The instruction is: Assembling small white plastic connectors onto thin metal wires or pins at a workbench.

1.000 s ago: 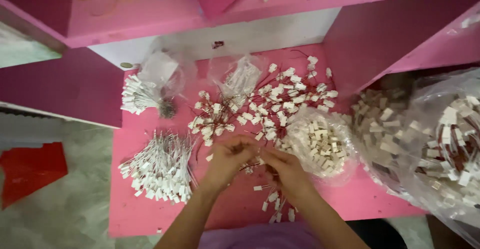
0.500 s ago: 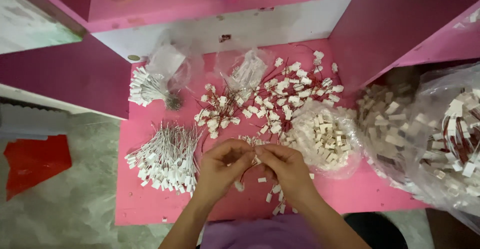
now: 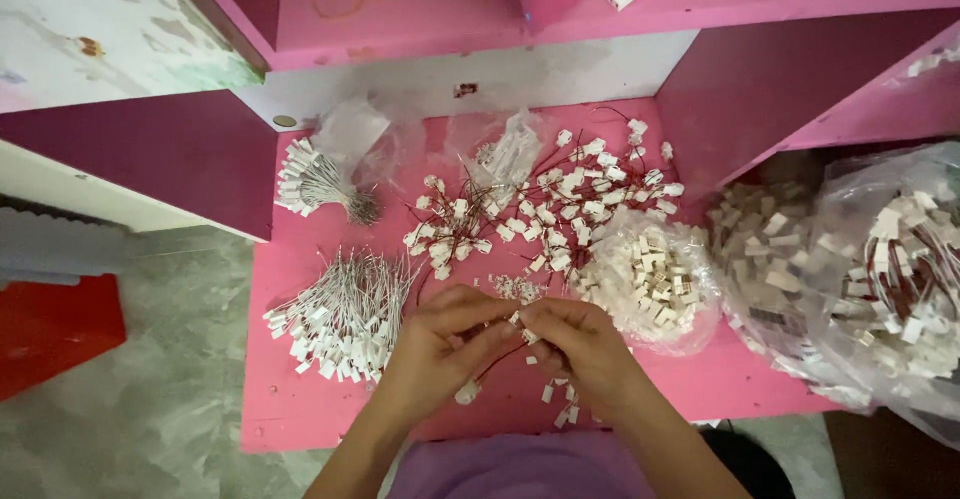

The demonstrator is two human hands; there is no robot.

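Both hands meet over the near part of the pink table (image 3: pixel 300 409), fingertips almost touching. The left hand (image 3: pixel 435 349) has its fingers curled in, thumb and forefinger pinched on a small white connector (image 3: pixel 514 317); the right hand (image 3: pixel 580 344) closes its fingertips on the same piece from the other side. A thin red wire (image 3: pixel 497 361) trails down from the pinch toward the table's near edge, though whether it is already seated in the connector is hard to tell from up here.

Under the hands, a few loose white connectors (image 3: pixel 560 404) lie on the table. On the table's left side sits a fanned bundle of white-wired pieces (image 3: pixel 345 314), and behind that, toward the table's far left corner, a smaller tied bundle (image 3: pixel 315 184). Across the middle of the table sprawls a tangle of red-wired connectors (image 3: pixel 560 199). Right of the hands, an open clear bag of white housings (image 3: pixel 650 279). Off the table's right edge, two big clear sacks (image 3: pixel 860 279) stuffed with more pieces.
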